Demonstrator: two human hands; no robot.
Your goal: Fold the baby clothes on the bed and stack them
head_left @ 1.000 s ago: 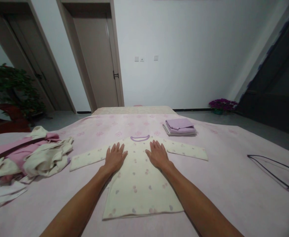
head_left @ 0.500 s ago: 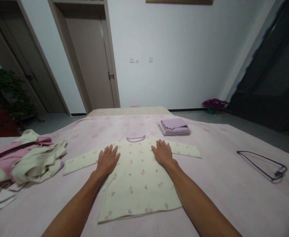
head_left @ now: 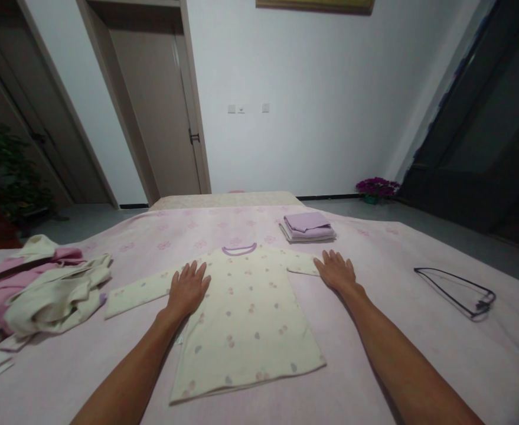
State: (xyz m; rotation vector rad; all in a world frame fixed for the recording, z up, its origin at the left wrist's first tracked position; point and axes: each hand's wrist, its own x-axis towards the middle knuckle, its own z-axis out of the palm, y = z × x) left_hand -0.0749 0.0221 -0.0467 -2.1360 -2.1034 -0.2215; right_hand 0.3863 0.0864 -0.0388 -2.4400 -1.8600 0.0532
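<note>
A cream long-sleeved child's shirt [head_left: 245,319] with small printed motifs and a purple neckband lies spread flat, its neck pointing away from me. My left hand [head_left: 189,287] rests flat near the left shoulder, where the sleeve joins the body, with fingers extended. Flat over the end of the right sleeve lies my right hand [head_left: 336,271], its fingers a little spread, covering the cuff. Neither hand grips the fabric. The left sleeve stretches out sideways past my left hand.
Pink flowered cloth [head_left: 374,354] covers the table. A heap of crumpled clothes [head_left: 55,289] lies at the left. Beyond the right sleeve sits a folded purple and white stack [head_left: 307,227]. A black wire-like frame [head_left: 458,292] lies at the right.
My right hand has slid outward from the right shoulder along the sleeve to its end. My left hand stays at the left shoulder. The view has shifted slightly.
</note>
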